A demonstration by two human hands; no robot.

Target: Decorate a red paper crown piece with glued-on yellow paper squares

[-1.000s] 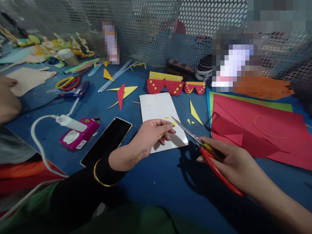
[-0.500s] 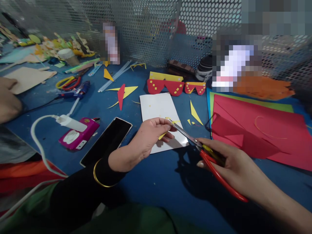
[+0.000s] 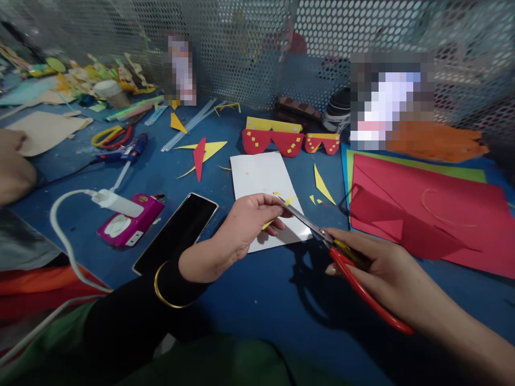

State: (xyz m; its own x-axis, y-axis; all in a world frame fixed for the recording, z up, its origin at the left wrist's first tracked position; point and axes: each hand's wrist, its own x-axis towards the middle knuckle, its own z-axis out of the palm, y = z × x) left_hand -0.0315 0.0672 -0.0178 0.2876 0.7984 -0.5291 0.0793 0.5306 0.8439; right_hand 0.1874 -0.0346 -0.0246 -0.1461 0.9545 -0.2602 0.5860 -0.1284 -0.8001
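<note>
My left hand (image 3: pixel 257 217) pinches a small strip of yellow paper (image 3: pixel 267 224) above a white sheet (image 3: pixel 257 171). Red-handled scissors (image 3: pixel 309 222) are in my right hand (image 3: pixel 374 262), their blade tips close to my left fingertips. Small yellow paper scraps (image 3: pixel 290 201) lie on the white sheet by the blades. Just right of the sheet rests a thin yellow paper piece (image 3: pixel 322 185) with tiny bits beside it. Behind the sheet are a larger red paper cutout (image 3: pixel 273 143) and a smaller red cutout (image 3: pixel 322 143), both dotted with yellow squares.
Red paper sheets (image 3: pixel 434 209) cover the right side of the blue table. To my left lie a phone (image 3: pixel 177 233), a magenta power socket (image 3: pixel 131 222) with a white plug, and a blue glue gun (image 3: pixel 131 150). Another person's hand (image 3: pixel 14 166) is at the far left.
The scissors blades look a little more closed, and the yellow scrap beside their tips has shifted slightly down onto the sheet. My left hand stays in place.
</note>
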